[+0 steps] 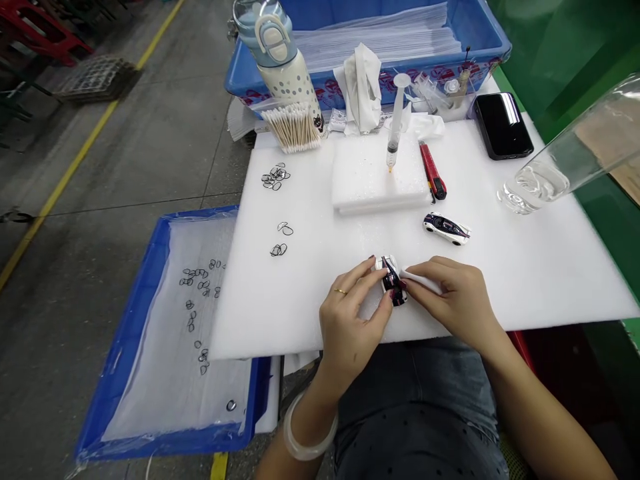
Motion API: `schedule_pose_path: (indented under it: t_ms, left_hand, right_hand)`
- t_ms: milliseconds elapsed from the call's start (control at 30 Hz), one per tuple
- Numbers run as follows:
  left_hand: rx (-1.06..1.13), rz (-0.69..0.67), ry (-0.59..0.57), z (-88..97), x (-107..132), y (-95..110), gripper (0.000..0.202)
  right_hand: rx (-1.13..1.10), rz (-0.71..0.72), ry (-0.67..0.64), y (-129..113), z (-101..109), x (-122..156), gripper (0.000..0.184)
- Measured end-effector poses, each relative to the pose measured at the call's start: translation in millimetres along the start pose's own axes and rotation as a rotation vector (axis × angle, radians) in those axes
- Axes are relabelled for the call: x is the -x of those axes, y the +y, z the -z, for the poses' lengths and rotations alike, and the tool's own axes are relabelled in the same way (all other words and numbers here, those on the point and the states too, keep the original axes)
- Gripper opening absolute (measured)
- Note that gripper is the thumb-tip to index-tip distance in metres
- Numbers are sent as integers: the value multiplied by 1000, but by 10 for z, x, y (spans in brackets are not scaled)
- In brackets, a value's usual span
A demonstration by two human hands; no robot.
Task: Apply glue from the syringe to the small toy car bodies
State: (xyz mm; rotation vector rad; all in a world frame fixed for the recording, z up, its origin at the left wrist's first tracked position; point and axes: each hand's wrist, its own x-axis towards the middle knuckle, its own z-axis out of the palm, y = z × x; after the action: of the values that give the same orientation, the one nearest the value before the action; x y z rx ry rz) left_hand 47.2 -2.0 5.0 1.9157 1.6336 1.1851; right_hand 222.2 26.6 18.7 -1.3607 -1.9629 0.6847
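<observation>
**Toy car [393,279] between the hands, second car [447,229] apart**

The left hand [353,320] has its thumb and fingertips on the toy car, steadying it against the bench [525,283] near its front edge. The right hand [457,293] is drawn into a narrow pinch on a folded white tissue [424,280], whose tip meets the car's side or comes just beside it; contact is hard to tell.

Judging from this, handling of the toy car is under way and unfinished. Its white and dark body looks whole, though fingers cover part of it. The second car, of like colours, stands alone beyond the right hand; whether it is finished or waiting cannot be told.

Nothing is touching the syringe [395,127], tip down at the foam block [357,175], or the red cutter [433,172] beside it. The cotton swabs [295,130] lie bundled farther left.
</observation>
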Motion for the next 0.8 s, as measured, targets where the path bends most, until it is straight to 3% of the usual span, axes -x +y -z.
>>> schedule_pose_path:
  t_ms: [367,567,633,733,800]
  left_hand:
    - [5,32,-23,5,-16,1,27]
    - [2,50,-46,26,-35,7,25]
    - [-9,50,-102,56,-65,-7,34]
    - [-51,-31,-290,97,-126,-31,56]
    - [-70,-66,-377,107,-154,-46,59]
  right_hand:
    - [124,89,61,19,-64,59,17]
    - [35,67,96,25,-65,63,14]
    - [-13,69,141,20,-43,76,13]
    - [-51,102,219,22,-2,120,15]
    - [-32,164,261,32,12,153,16]
